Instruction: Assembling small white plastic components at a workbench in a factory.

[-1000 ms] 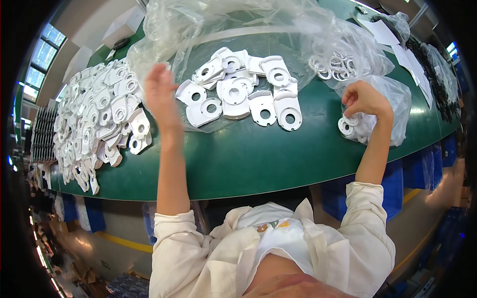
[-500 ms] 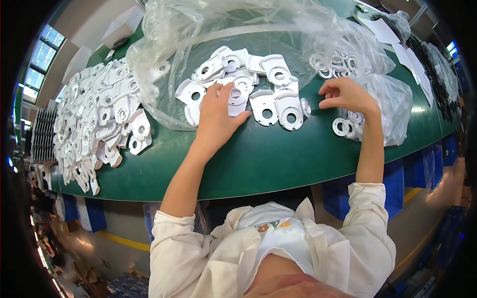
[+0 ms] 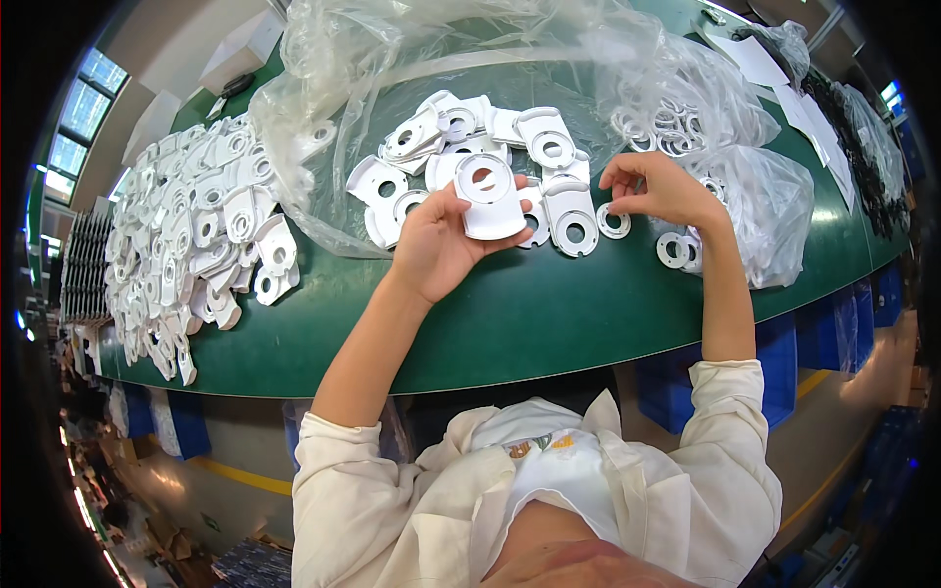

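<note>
My left hand (image 3: pixel 431 253) is closed on a white plastic plate (image 3: pixel 495 220) with a round hole at its far end, lifted above the green table. To its right, my right hand (image 3: pixel 668 188) pinches a thin white ring (image 3: pixel 616 234) by its edge, close to the table. The ring is apart from the plate. Beyond both hands lies a loose heap of similar white plates (image 3: pixel 545 127) on clear plastic film. My left hand covers part of this heap. More white rings (image 3: pixel 663 252) lie by the right wrist at the mouth of a clear bag (image 3: pixel 774 211).
A large pile of white plates (image 3: pixel 201 240) covers the left of the green table (image 3: pixel 510 333). Crumpled clear plastic (image 3: pixel 441 34) spreads along the back, with more rings under it at right. Papers (image 3: pixel 760 64) and black cords (image 3: pixel 867 157) lie farther right. Blue bins (image 3: pixel 769 363) stand below the edge.
My left hand has taken a plate from the heap and turned palm-up with it, nearer to me. My right hand has shifted slightly left and now pinches a ring.
</note>
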